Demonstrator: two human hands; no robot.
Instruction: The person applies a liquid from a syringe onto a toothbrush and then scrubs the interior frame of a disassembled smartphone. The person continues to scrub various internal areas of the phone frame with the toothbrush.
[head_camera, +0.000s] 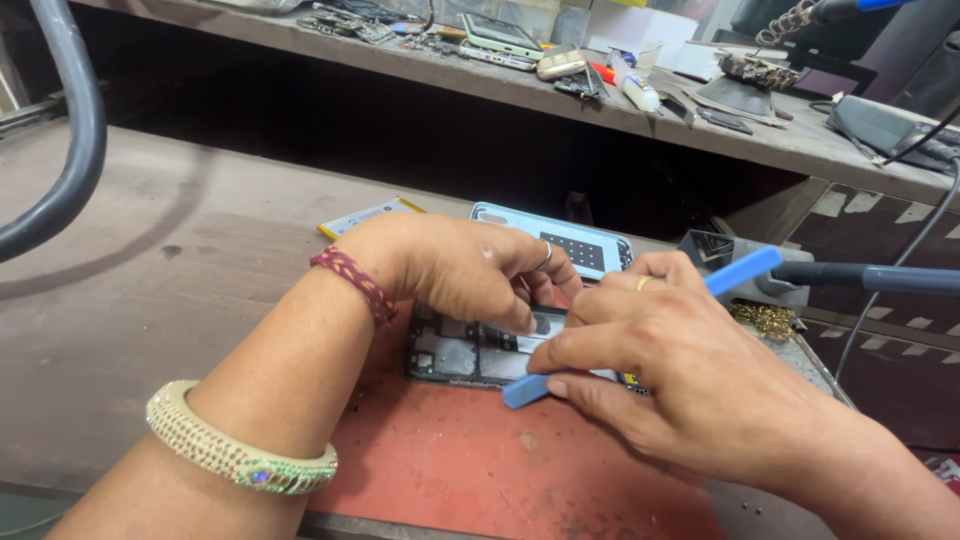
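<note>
Left hand (455, 265) steadies opened phone (465, 352) — right hand (690, 375) holds blue pry tool (530, 388).

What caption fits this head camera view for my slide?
Left hand steadies an opened phone on a red mat while right hand works a blue pry tool.

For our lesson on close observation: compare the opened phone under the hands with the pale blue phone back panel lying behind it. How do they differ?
The opened phone is dark, with inner parts exposed; the back panel is pale blue and smooth. The left hand presses on the phone and the right hand works a blue pry tool at it; the panel lies untouched. Both lie flat on the bench.
</note>
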